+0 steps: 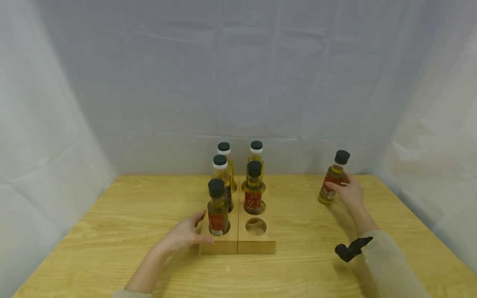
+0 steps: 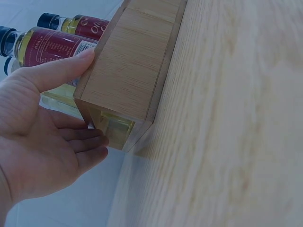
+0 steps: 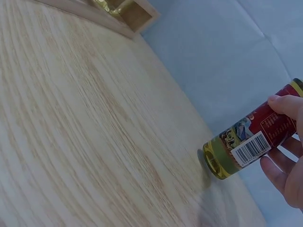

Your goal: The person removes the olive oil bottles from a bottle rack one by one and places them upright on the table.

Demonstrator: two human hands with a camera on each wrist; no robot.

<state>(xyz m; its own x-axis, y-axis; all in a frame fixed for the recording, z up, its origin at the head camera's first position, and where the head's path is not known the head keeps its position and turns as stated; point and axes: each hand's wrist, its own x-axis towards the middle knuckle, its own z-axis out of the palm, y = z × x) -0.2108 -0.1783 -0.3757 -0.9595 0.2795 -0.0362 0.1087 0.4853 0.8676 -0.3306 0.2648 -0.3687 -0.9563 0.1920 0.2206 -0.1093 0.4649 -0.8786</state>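
Observation:
My left hand [image 1: 182, 236] holds the front left corner of a wooden bottle rack [image 1: 257, 247]; in the left wrist view its thumb lies on the rack's edge, with curled fingers at the hollow end. Beside that thumb, a small red-labelled oil bottle [image 1: 218, 215] stands in the front left hole. Far to the right, my right hand [image 1: 352, 193] grips another red-labelled bottle [image 1: 331, 182] of yellow oil with a black cap. This bottle tilts, its base close over the table in the right wrist view, barcode [image 3: 251, 149] showing.
Behind in the rack stand another red-labelled bottle [image 1: 253, 198] and several taller bottles with dark caps and white collars, one [image 1: 221, 174] in the left row. A round hole [image 1: 256, 227] shows at the front right. White sheeting [image 1: 238, 82] surrounds the wooden table [image 1: 298, 265].

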